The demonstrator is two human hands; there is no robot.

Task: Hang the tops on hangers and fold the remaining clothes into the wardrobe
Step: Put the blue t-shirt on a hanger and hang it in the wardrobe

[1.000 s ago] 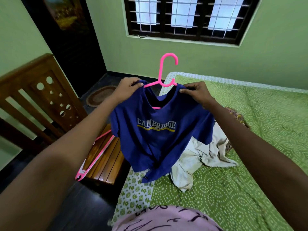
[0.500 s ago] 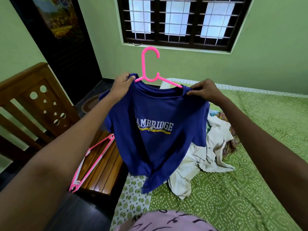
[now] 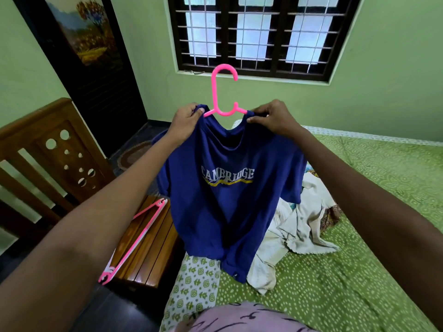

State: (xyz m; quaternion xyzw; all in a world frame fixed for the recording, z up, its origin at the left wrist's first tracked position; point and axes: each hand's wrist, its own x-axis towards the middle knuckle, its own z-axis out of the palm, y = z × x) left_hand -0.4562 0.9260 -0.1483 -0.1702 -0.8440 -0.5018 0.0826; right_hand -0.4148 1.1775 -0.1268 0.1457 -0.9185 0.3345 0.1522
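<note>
Arms outstretched, left hand and right hand pinch the blue T-shirt's shoulders, apparently over the pink hanger, above the bed's left edge.

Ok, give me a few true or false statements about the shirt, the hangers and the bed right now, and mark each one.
1. Both hands grip the blue T-shirt at its shoulders. True.
2. The hanger in the shirt is white. False: it is pink.
3. The left hand is empty. False: it holds the shirt.
4. Spare pink hangers lie on the wooden bench. True.
5. Pale clothes lie on the green bed. True.
</note>
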